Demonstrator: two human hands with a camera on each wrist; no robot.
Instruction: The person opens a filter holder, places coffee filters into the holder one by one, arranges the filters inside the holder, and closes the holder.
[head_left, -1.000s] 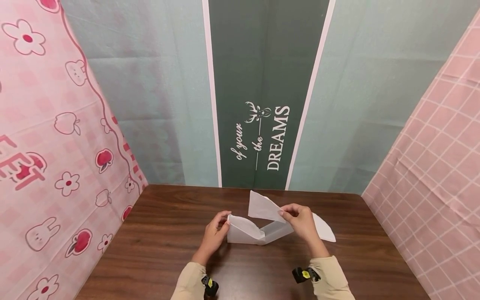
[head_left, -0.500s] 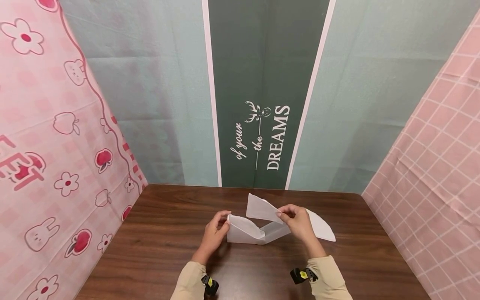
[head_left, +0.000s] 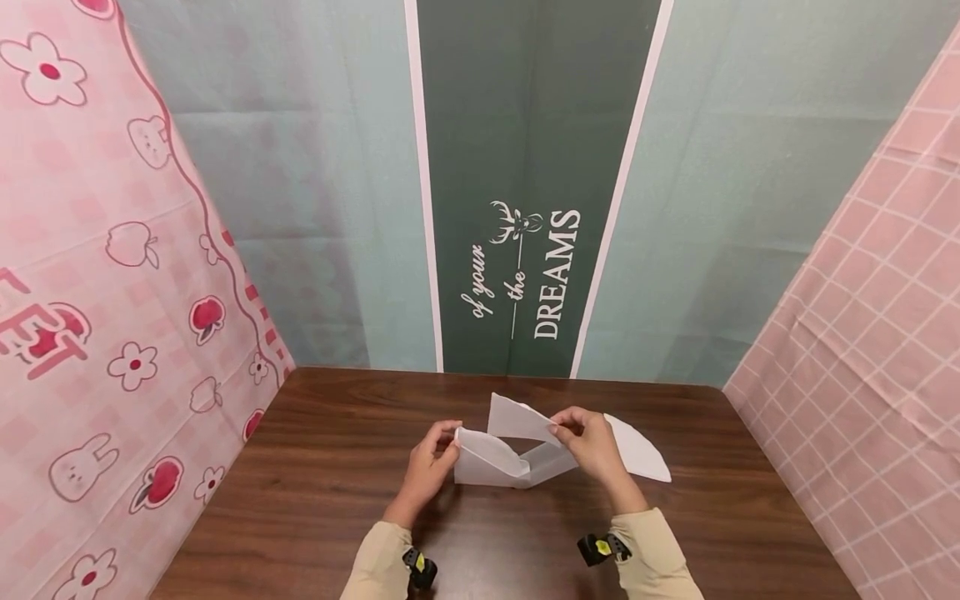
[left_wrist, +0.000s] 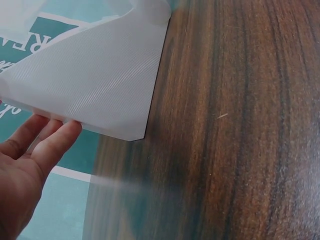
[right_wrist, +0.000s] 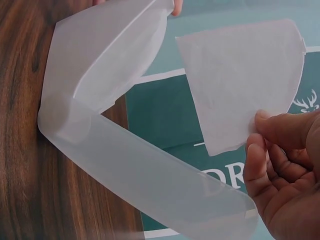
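A white case (head_left: 480, 472) with a wedge-shaped outline stands on the table, and my left hand (head_left: 431, 462) grips its left end between thumb and fingers. Curved white sheets (right_wrist: 127, 65) show inside it in the right wrist view. A translucent hinged lid (right_wrist: 150, 162) swings out from its right end. My right hand (head_left: 596, 450) pinches the edge of a fan-shaped white paper coffee filter (right_wrist: 240, 80) between thumb and fingers. This filter (head_left: 517, 419) is raised above and behind the lid, apart from the case.
Another fan-shaped white piece (head_left: 641, 454) lies on the brown wooden table (head_left: 337, 425), just beyond the right hand. A green printed cloth (head_left: 517, 125) hangs at the back. Pink cloths (head_left: 885, 333) flank both sides.
My right hand has moved slightly left, and the pinched filter has shifted left and a little lower. More of the white piece at the right shows. The left hand and case have stayed put.
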